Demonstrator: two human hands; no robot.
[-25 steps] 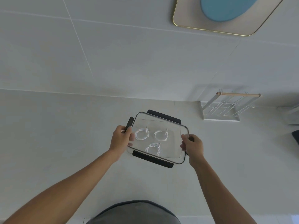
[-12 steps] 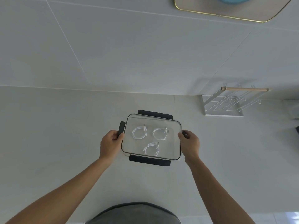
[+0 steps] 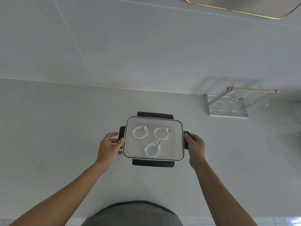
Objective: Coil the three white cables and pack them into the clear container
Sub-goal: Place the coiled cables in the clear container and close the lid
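Left hand (image 3: 109, 145) at the clear container's (image 3: 178, 141) left black clip (image 3: 121, 134), fingers (image 3: 119, 141) loosely curled, grip unclear. Three coiled white cables (image 3: 140, 132) inside the container on the tabletop (image 3: 57, 128). Right hand (image 3: 196, 146), fingers bent onto the right clip (image 3: 186, 133). White rack (image 3: 228, 110) far right.

Even soft daylight, wide-angle warp, maybe slight blur
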